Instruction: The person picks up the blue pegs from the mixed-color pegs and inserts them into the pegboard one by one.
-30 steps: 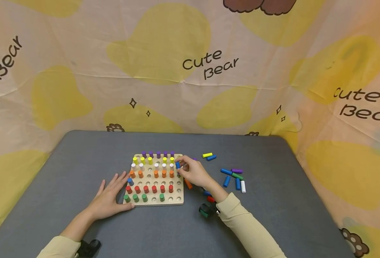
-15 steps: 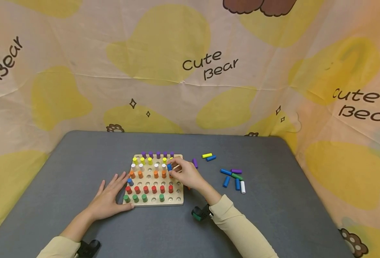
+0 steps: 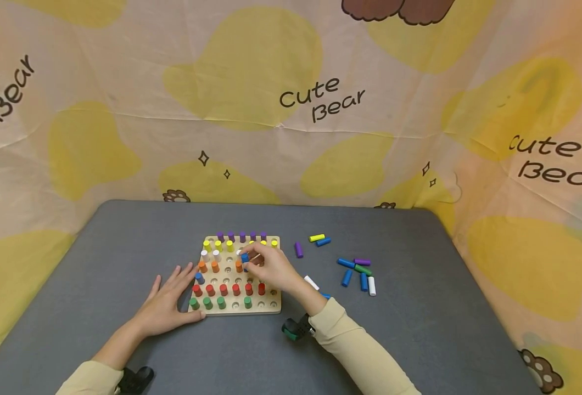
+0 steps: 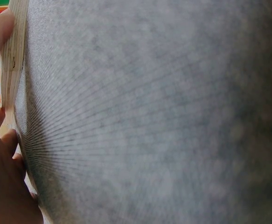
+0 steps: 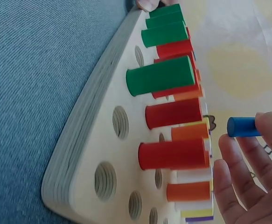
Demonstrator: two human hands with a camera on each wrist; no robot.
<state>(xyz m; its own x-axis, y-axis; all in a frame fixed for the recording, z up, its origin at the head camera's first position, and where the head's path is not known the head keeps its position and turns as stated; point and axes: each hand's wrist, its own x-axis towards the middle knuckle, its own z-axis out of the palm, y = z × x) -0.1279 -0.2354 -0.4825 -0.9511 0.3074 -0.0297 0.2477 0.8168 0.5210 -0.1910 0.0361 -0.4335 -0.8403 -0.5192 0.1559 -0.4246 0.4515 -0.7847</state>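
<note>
A wooden pegboard (image 3: 267,308) holds upright rows of purple, yellow, white, orange, red and green pegs. In the row between orange and red, one blue peg (image 3: 199,278) stands at the left end. My right hand (image 3: 277,269) pinches another blue peg (image 5: 244,126) between thumb and fingers, above the board's middle; in the right wrist view it is held clear of the peg tops. My left hand (image 3: 164,307) lies with fingers spread along the board's left side. Its thumb (image 4: 5,25) touches the board's edge at the near left corner.
Loose pegs lie on the grey table (image 3: 409,329) right of the board: a yellow peg (image 3: 317,238), a green peg (image 3: 363,270), a purple peg (image 3: 298,250), a white peg (image 3: 372,286) and several blue ones. My right forearm partly covers others. A printed curtain (image 3: 251,66) hangs behind.
My right hand has moved left across the board with the blue peg, from the right edge to near the middle. My left hand has stayed put.
</note>
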